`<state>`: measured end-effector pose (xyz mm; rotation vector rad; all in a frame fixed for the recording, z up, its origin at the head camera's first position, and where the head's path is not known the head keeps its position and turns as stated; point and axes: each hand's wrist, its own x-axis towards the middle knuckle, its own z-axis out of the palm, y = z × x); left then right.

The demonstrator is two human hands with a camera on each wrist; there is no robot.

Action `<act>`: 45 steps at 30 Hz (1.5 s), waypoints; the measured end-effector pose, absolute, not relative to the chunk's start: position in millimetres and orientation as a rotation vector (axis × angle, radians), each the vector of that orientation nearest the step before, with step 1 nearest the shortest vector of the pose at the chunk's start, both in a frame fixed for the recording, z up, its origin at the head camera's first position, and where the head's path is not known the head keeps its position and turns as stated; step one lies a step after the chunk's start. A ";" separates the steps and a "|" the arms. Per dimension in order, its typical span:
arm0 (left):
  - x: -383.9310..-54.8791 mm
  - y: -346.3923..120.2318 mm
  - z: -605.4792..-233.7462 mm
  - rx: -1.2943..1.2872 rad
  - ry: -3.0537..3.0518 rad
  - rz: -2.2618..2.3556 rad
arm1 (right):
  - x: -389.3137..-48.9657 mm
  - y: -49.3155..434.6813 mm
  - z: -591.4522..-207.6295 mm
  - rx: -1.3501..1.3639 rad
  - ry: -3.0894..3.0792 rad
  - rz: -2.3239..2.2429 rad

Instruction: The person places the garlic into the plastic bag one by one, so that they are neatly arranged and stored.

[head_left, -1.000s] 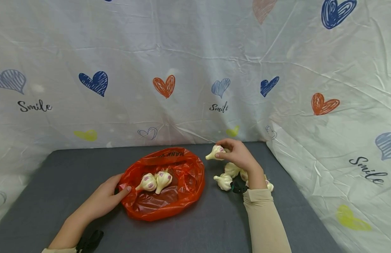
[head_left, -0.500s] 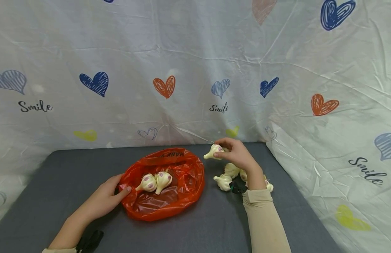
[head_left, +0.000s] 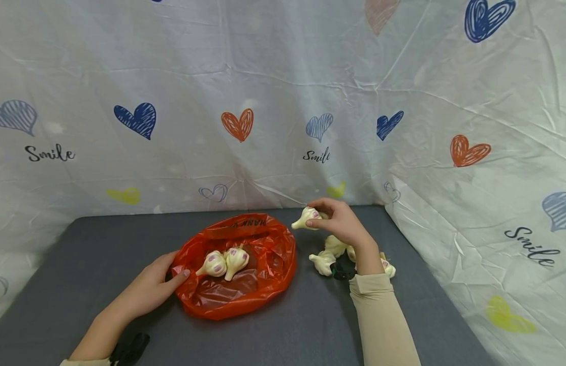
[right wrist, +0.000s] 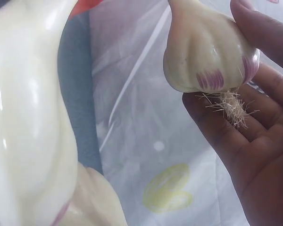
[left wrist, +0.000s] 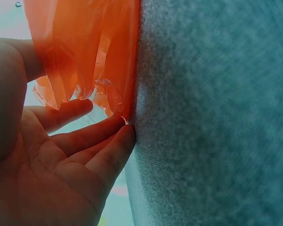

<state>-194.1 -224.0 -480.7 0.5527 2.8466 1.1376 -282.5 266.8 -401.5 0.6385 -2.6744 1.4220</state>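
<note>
A red plastic bag (head_left: 274,292) lies with its mouth spread wide, and two garlic bulbs (head_left: 237,260) rest inside it. At the bag's left rim, my left hand (head_left: 150,284) pinches the plastic, thumb over the edge and the other fingers outside; the left wrist view shows those fingers (left wrist: 99,141) low against the bag. My right hand (head_left: 340,221) holds another garlic bulb (head_left: 306,218) just right of the bag's far edge, its stem pointing left. Purple marks and dry roots show on that bulb (right wrist: 207,52) in the right wrist view, between thumb and fingers.
Several more garlic bulbs (head_left: 324,263) lie on the grey table (head_left: 306,330) beneath the right forearm, which partly hides them. A pale curtain (head_left: 274,76) printed with hearts hangs behind the table and along its right side.
My right hand has drifted slightly left and up with the garlic bulb, towards the bag. The left hand, the bag and the bulbs in it stay as they were.
</note>
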 end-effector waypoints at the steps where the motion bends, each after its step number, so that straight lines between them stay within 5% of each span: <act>1: -193.9 -224.0 -480.6 0.551 2.846 1.137 | -282.1 265.6 -400.7 0.642 -2.676 1.421; 45: -193.1 -223.3 -480.6 0.575 2.853 1.162 | -272.5 207.5 -400.9 0.886 -2.704 1.356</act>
